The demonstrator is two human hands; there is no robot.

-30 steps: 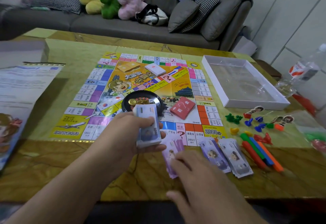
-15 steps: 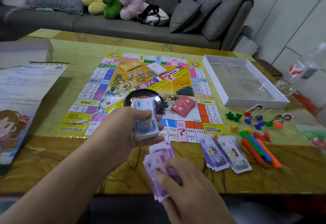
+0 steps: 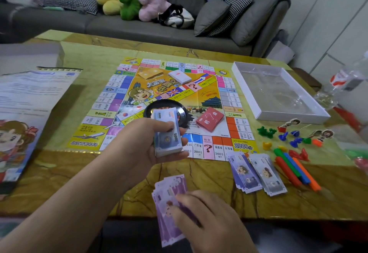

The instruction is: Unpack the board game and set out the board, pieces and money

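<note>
- Bare table (image 3: 65,173) surface lies along the near edge, left of the left hand (image 3: 139,145) and its stack of blue notes (image 3: 167,133).
- A strip of bare top between the right hand (image 3: 209,219), which holds purple notes (image 3: 169,209), and the two note piles (image 3: 256,173) gives passage.
- Right of the piles, coloured sticks (image 3: 294,171) and small pawns (image 3: 292,139) crowd the surface.
- The white box tray (image 3: 288,116) blocks the far right; the game board (image 3: 175,103) fills the centre, with a black spinner (image 3: 169,109) and card decks (image 3: 209,119) on it.

Board (image 3: 165,101) mid-table, box tray (image 3: 278,91) right, pieces (image 3: 294,139) before tray, leaflet (image 3: 29,101) left
</note>
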